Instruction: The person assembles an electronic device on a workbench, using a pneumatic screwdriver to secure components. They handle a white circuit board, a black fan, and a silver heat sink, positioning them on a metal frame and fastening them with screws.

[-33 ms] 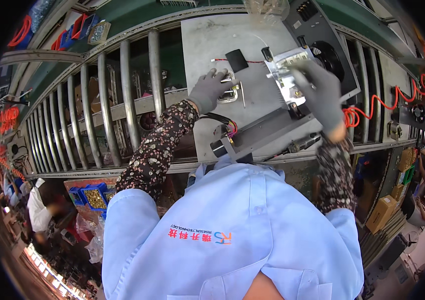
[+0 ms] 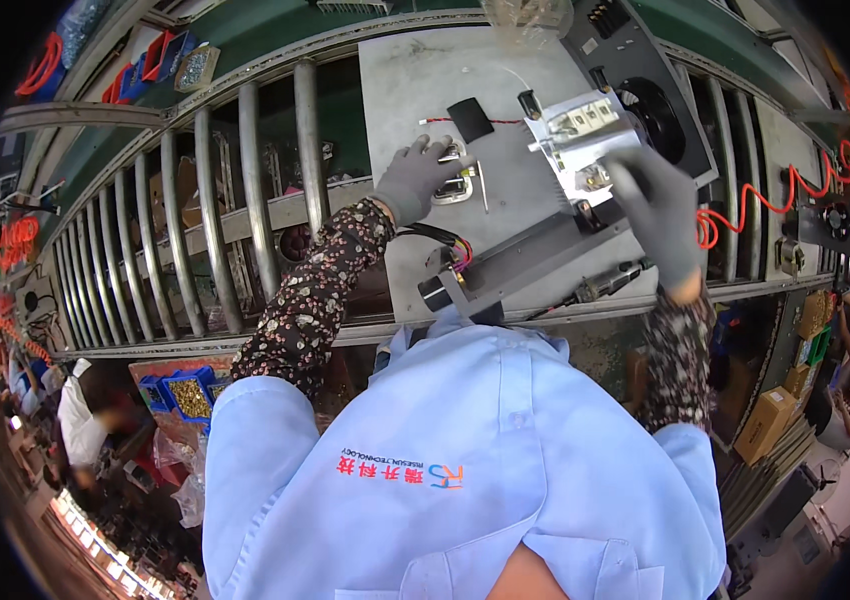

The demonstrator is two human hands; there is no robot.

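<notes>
My left hand, in a grey glove, rests on a small silvery metal frame, fingers apart and thumb on its near side. My right hand, also gloved, hovers at the near right of a bright metal assembly; its fingers are smeared by motion, and whether they hold anything cannot be made out. That assembly sits on a dark grey housing, from whose left end coloured wires come out. A flat black piece with a red wire lies beyond my left hand.
A pale board lies across the metal rollers. A dark panel with a round fan stands at the far right. A black pen-shaped tool lies nearer me. An orange-red coiled hose runs off right.
My right hand has shifted right and slightly toward me, uncovering more of the bright metal assembly. My left hand stays on the metal frame.
</notes>
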